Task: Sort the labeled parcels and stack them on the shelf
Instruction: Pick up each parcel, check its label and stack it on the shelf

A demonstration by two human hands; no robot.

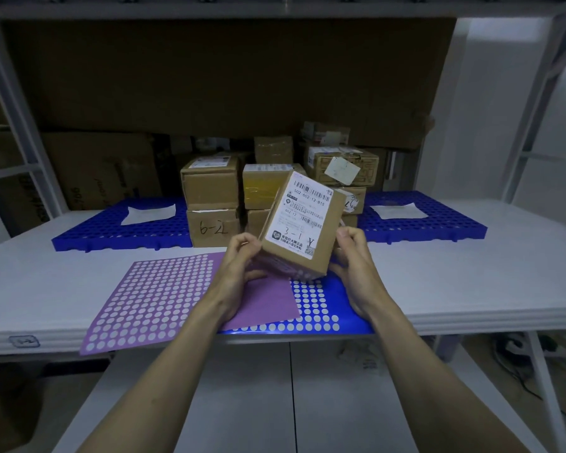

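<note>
fingers (247,245) of both hands grip tilted parcel (303,223) between them — above dotted sheets (164,295).

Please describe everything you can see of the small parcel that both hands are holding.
The parcel is a small brown cardboard box, held tilted above the dotted sheets on the table. Its upper face carries a white shipping label with barcodes, printed text and handwritten "3-1". The left hand grips its lower left corner; the right hand holds its right side. It touches nothing else.
</note>
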